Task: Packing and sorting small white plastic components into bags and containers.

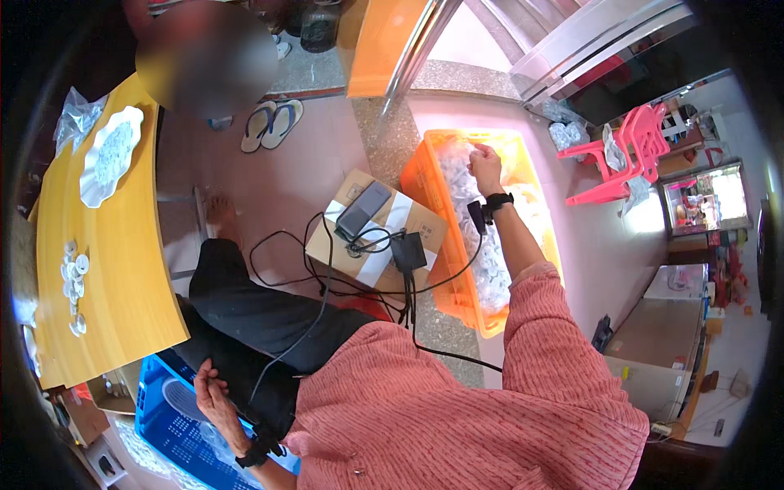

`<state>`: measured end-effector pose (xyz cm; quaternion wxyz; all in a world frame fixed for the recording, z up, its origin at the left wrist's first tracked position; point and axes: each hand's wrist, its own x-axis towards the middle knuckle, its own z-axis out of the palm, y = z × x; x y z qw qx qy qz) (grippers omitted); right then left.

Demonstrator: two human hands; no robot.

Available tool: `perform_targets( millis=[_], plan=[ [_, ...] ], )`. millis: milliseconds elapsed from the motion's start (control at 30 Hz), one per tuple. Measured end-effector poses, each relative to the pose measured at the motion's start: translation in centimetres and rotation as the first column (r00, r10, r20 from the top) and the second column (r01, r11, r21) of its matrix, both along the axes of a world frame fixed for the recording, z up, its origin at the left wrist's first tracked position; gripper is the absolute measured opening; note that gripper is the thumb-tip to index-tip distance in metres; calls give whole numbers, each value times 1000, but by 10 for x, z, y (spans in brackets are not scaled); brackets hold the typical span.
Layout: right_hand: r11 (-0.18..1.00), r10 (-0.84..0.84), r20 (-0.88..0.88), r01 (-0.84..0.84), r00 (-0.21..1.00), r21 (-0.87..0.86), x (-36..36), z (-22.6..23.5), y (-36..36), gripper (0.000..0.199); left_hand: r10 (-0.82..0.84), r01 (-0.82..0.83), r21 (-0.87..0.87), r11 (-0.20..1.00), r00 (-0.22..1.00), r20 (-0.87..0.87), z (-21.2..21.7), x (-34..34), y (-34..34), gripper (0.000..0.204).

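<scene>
Head view: right hand (485,167) nearer the bagged white pieces (492,282), curled, perhaps empty, I can't tell; orange crate (457,300) stretches lengthwise back from it.

At three o'clock I have a smooth orange plastic crate (447,278) of crinkled, shiny plastic film (490,273). My shirt (457,416) is ribbed cloth, my trousers (253,302) matt cloth. Nine o'clock: a glossy wood-look table (122,278); eight: a perforated blue plastic basket (151,392).

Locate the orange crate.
In the head view, the orange crate sits just right of the cardboard box, with the right hand over it.
</scene>
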<state>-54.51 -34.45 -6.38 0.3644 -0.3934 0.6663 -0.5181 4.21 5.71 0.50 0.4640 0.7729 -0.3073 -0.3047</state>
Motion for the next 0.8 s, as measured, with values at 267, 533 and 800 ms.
perform_targets(
  millis=[267, 533, 800],
  plan=[
    [845, 533, -771, -259, 349, 467, 32, -23, 21, 37, -6, 7, -12, 1000, 999, 39, -3, 1, 2, 35],
    [822, 565, -766, -134, 306, 553, 64, 1, 55, 27, -28, 27, -62, 998, 1000, -10, -11, 7, 7, 32],
    [926, 376, -851, -138, 366, 350, 94, 43, 69, 28, -46, 48, -65, 997, 998, 35, -7, 7, 7, 31]
  ],
)
